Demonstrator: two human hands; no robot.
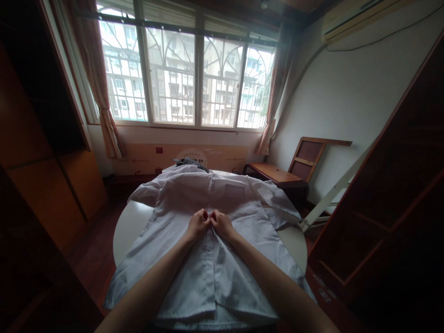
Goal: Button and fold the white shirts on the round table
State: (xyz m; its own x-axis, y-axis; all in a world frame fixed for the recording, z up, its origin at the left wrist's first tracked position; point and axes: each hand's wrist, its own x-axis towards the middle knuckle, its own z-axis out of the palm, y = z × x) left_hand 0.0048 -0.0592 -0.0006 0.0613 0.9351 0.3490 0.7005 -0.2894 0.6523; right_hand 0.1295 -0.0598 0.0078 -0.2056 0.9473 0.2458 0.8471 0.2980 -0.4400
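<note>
Though curled fingers [202, 214] hide the exact spot, I see left hand [198, 225] and right hand [221, 224] pinching the front of the white shirt [203, 261].

one shirt [189, 196] (and two hands [199, 225] [221, 224])

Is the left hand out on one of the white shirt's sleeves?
No, the left hand is close beside the right hand, at the front middle of the white shirt.
</note>
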